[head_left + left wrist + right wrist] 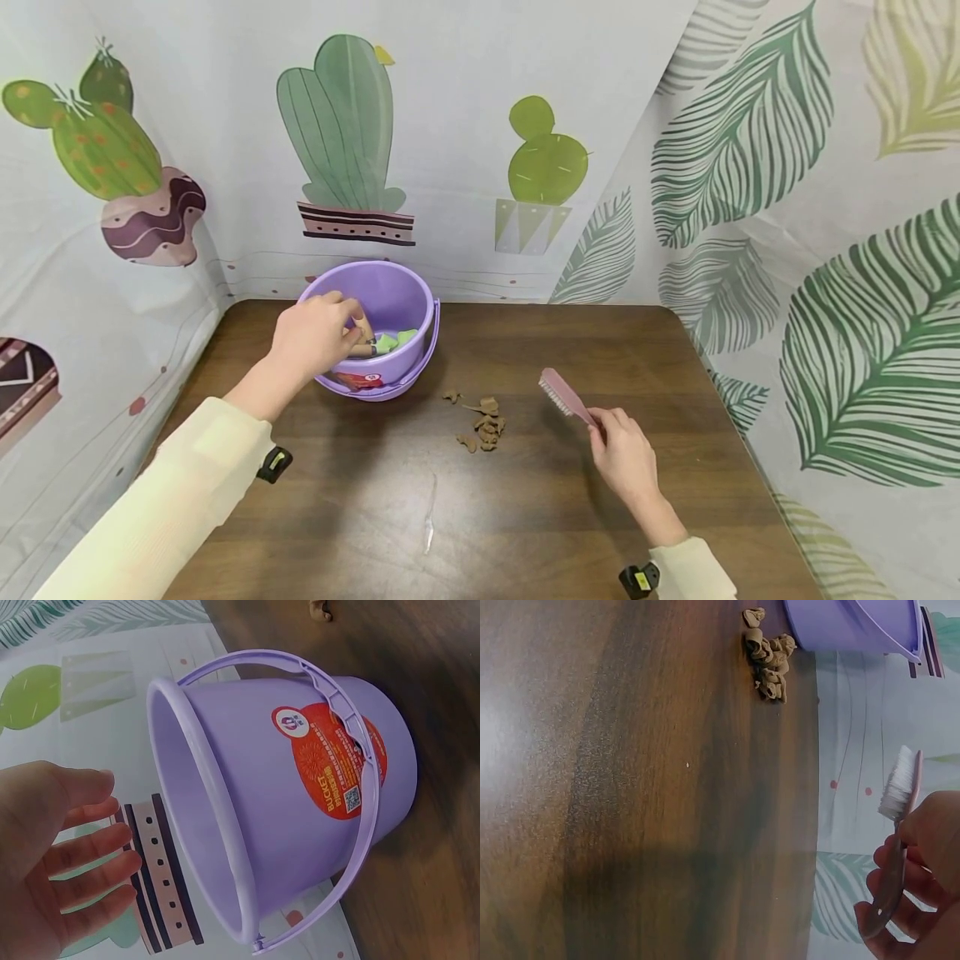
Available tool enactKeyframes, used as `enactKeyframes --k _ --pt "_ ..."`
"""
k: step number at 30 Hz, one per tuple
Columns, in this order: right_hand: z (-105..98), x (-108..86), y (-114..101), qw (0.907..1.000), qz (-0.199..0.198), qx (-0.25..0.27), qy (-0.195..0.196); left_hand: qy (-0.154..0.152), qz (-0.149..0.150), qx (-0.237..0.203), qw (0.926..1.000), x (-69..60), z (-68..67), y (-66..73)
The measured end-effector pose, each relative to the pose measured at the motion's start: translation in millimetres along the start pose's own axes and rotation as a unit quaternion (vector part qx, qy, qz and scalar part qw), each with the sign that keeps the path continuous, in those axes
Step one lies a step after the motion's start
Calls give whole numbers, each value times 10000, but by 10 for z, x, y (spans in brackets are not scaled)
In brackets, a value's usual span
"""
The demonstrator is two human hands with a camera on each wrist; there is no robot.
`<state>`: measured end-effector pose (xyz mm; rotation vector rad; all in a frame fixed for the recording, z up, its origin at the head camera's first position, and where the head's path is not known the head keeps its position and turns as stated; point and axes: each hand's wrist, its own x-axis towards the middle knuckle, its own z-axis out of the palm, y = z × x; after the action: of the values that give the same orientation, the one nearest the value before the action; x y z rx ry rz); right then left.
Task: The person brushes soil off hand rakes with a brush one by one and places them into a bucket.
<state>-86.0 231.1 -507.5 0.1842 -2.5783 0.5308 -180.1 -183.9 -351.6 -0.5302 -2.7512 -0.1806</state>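
Note:
My left hand (311, 333) is over the near left rim of a purple bucket (397, 287). In the left wrist view its fingers are loosely bent beside the bucket's mouth, with nothing in them. Inside the bucket lie tan, handle-like pieces (363, 350) and light green pieces (387, 343); what they are is partly hidden. My right hand (624, 454) grips the handle of a pink brush with white bristles (564, 395), held above the right side of the table. Crumpled brown scraps (489, 427) lie on the tabletop between bucket and brush.
The dark wooden table (525, 517) meets a patterned cloth backdrop (465, 167) at its back and sides. The bucket stands near the back left edge, its handle (431, 354) hanging down on the near side. A shiny streak (430, 521) shows toward the front.

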Motion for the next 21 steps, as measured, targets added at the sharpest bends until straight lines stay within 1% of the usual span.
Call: enactKeyframes --k 3,10,13,16,18,21 --pt "15 -6 15 9996 206 166 -121 77 35 -43 10000 -18 10 17" --pt "26 -27 49 9952 729 570 -319 55 27 -123 9999 -43 13 38" --pt "29 -25 62 9925 940 693 -351 127 58 -117 9998 -59 13 40" --pt "37 -24 79 9907 1046 792 -365 207 75 -63 9997 -85 21 44" --pt "43 -24 92 9894 1129 827 -396 205 68 -24 9998 -105 31 45" --pt "46 -28 115 9857 1310 899 -561 134 21 -19 9999 -134 48 49"
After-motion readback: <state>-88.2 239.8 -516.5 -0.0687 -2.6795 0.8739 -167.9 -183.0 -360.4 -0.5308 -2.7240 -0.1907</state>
